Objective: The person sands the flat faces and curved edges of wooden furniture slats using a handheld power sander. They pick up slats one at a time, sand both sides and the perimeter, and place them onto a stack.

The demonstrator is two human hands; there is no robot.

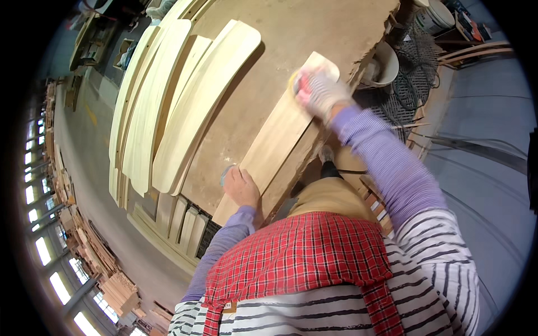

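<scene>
A long, pale wooden board (278,133) with a rounded far end lies along the near edge of the bench. My left hand (242,187), ungloved, grips the board near its close end, fingers at its far-side edge. Beside those fingers shows a small grey-blue round thing (227,175), mostly covered. At the far end, my right hand (322,94) wears a whitish glove with pink on it and is blurred by motion. It is closed over a yellow-edged pad (292,84) pressed on the board; most of the pad is hidden under the hand.
Several curved pale wooden panels (208,106) lie overlapped on the brown bench (305,31) to the left. Past its ragged right edge stand a white bucket (386,64) and dark mesh (417,61). Shorter wood pieces (188,227) sit lower left; stacked timber (119,294) lines the windows.
</scene>
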